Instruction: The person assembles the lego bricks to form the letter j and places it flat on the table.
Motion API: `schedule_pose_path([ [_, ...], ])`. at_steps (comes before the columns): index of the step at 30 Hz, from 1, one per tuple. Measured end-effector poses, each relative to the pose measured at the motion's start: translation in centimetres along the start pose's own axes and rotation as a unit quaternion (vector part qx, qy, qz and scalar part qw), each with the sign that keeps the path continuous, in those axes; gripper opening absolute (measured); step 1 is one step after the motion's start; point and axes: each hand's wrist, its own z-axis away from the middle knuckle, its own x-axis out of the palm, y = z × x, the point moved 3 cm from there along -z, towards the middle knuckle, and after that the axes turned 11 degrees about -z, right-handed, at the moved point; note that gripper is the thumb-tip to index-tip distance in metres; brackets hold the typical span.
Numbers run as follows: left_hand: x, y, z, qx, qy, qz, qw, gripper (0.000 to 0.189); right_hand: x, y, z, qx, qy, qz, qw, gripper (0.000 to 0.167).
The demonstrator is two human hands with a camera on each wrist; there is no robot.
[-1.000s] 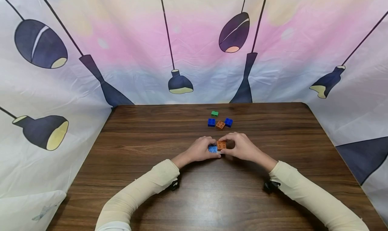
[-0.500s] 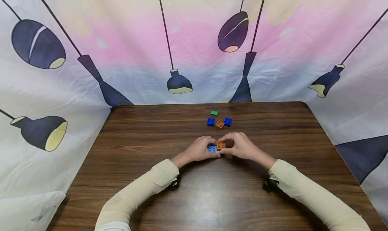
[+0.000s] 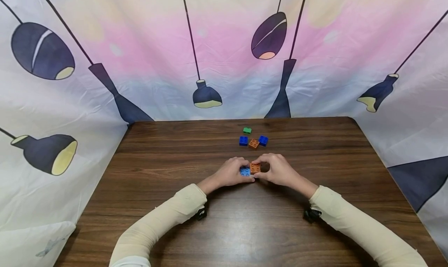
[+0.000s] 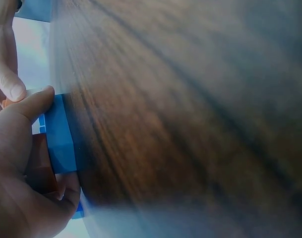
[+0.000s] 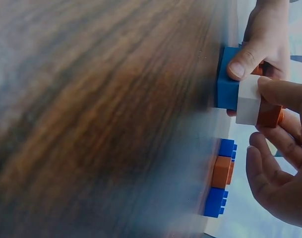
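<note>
Any letters on the bricks' round bumps are too small to read. The left hand pinches a light blue brick, with the thumb on the side near the person and the fingers on the far side. The right hand pinches an orange brick and a white brick just under it. These bricks are between the two hands, close to the top of the brown table. From the right wrist, the blue brick is lowest, the white one comes next and the orange one is on top. Past the hands lie a green brick and two dark blue bricks, with another orange brick between the dark blue ones.
</note>
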Motion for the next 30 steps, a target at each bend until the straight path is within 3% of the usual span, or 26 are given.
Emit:
schedule_pose_path([
  [10,-0.1,0.0,0.1,0.001,0.003,0.001,1.0000,0.032,-0.1,-0.1,-0.2,0.018,-0.010,-0.024,0.9995,0.035],
  [20,-0.1,0.0,0.2,-0.003,0.002,-0.004,1.0000,0.033,-0.9,0.3,0.0,-0.019,-0.024,-0.042,0.9986,0.039],
  [30,-0.1,0.1,0.1,-0.005,-0.001,-0.013,0.9999,0.039,-3.1,2.0,-0.4,0.002,0.026,-0.046,0.9986,0.040],
])
